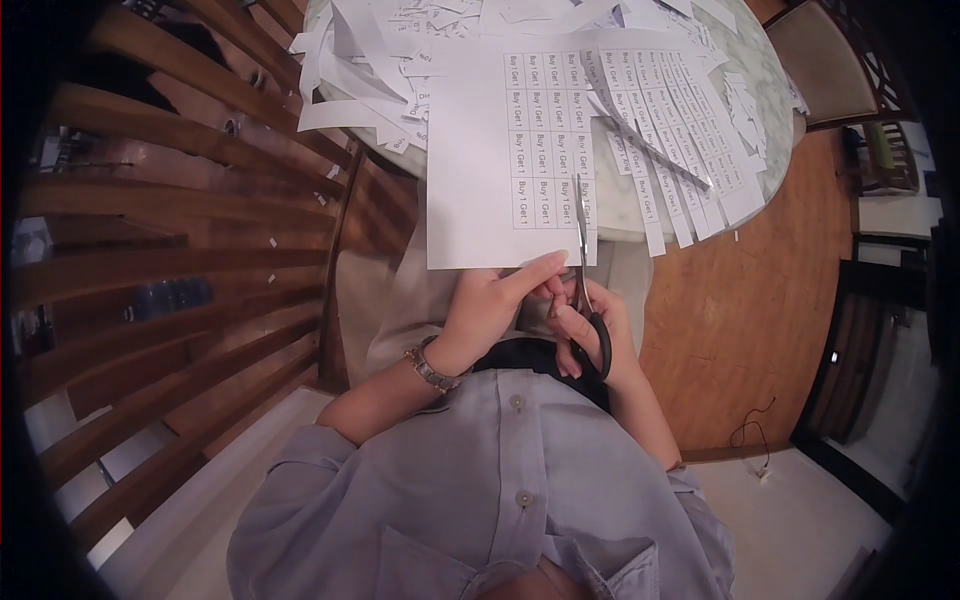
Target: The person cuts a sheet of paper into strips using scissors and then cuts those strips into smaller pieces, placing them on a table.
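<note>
My left hand [497, 300] pinches the lower edge of a white printed sheet [470, 160], thumb on top. The sheet carries a grid of "Buy 1 Get 1" cells on its right part and overhangs the near edge of the table. My right hand [597, 325] is closed around the black handles of the scissors [601, 345]. Their blades point away from me and lie at the sheet's right side, along the last column of the grid. Both hands are close together, just below the sheet.
Cut paper strips [655, 150] fan out on the round marble table [785, 130], with small paper scraps [450, 20] at its far side. A slatted wooden structure [180, 200] stands at the left. A chair [820, 60] is at the back right. A cable [757, 440] lies on the floor.
</note>
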{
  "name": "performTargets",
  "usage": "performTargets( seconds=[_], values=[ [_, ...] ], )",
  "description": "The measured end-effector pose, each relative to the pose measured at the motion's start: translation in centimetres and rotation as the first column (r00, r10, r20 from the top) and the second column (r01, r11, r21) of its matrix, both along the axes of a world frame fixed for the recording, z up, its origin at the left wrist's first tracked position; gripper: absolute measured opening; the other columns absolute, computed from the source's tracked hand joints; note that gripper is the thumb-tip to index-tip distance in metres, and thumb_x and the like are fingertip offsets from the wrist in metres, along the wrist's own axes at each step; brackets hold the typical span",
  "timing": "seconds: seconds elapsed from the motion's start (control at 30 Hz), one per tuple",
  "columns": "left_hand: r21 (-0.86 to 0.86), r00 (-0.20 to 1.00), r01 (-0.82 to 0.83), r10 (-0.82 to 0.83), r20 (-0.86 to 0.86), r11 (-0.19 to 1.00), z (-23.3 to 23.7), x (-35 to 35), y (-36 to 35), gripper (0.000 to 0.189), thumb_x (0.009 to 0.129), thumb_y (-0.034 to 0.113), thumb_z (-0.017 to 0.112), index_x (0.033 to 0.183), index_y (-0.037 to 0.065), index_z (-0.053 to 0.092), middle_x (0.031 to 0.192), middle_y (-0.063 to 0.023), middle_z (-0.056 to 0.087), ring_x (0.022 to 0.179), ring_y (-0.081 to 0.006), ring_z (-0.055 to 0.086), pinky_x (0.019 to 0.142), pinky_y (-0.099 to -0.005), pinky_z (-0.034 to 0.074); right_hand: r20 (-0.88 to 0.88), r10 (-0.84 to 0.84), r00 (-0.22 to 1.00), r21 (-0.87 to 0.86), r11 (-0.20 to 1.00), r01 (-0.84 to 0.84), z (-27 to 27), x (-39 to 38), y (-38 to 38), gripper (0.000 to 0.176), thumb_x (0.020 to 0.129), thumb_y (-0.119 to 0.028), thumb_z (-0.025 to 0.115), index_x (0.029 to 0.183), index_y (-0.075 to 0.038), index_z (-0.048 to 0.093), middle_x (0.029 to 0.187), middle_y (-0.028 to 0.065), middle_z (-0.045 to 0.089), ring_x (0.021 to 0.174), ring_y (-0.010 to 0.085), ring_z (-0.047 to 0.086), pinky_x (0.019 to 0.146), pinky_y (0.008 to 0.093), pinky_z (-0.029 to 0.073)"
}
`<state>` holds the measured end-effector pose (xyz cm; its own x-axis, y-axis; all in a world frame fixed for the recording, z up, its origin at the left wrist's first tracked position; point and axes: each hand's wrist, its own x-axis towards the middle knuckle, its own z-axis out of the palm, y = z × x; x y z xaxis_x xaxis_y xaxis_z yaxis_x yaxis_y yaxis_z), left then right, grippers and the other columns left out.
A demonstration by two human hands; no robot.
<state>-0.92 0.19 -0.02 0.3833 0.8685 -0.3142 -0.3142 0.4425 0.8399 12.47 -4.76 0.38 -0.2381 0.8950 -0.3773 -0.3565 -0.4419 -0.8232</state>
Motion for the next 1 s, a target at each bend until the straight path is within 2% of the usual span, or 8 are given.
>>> performTargets(
  seconds=[0.4,0.67,0.73,1.0],
  values=[
    [-0.01,1.0,0.022,-0.022,-0.005,1.0,-0.16,0.2,-0.36,0.014,0.079,0.013,0.054,0.078,-0.001,0.056,0.066,-0.004,0.055,0.059,-0.0084,0.051,0.056,-0.0201,0.041,-0.015,-0.011,1.0,0.091,0.996,0.012,-0.19,0.11,0.17,0.02,0.079,-0.012,0.053,0.089,0.003,0.044,0.059,0.0043,0.046,0.033,0.0099,0.044,0.031,0.0213,0.035],
    [-0.011,1.0,0.007,-0.007,-0.014,1.0,-0.04,0.27,-0.24,0.013,0.078,0.012,0.053,0.078,0.0,0.055,0.065,-0.0041,0.055,0.059,-0.0088,0.05,0.056,-0.0203,0.04,-0.012,-0.021,1.0,0.027,0.999,0.022,0.28,-0.11,0.34,0.019,0.078,-0.011,0.055,0.087,0.003,0.045,0.056,0.0031,0.046,0.033,0.0088,0.043,0.03,0.0208,0.034],
    [-0.014,1.0,-0.002,0.002,0.0,1.0,0.09,0.29,-0.19,0.012,0.078,0.012,0.053,0.078,0.0,0.056,0.066,-0.0041,0.055,0.058,-0.0088,0.05,0.056,-0.0202,0.04,0.047,-0.008,0.999,0.02,1.0,0.007,0.39,-0.11,0.36,0.018,0.078,-0.011,0.055,0.086,0.003,0.045,0.056,0.0026,0.045,0.033,0.0081,0.043,0.029,0.0204,0.034],
    [-0.009,1.0,0.024,-0.023,0.019,1.0,-0.48,0.01,-0.2,0.015,0.079,0.014,0.055,0.079,-0.001,0.056,0.068,-0.0044,0.056,0.061,-0.0082,0.052,0.057,-0.0198,0.041,0.092,0.004,0.996,0.014,1.0,-0.005,0.49,-0.08,0.45,0.015,0.077,-0.009,0.056,0.08,0.002,0.045,0.055,0.0015,0.044,0.033,0.007,0.043,0.028,0.0196,0.033]
  ],
)
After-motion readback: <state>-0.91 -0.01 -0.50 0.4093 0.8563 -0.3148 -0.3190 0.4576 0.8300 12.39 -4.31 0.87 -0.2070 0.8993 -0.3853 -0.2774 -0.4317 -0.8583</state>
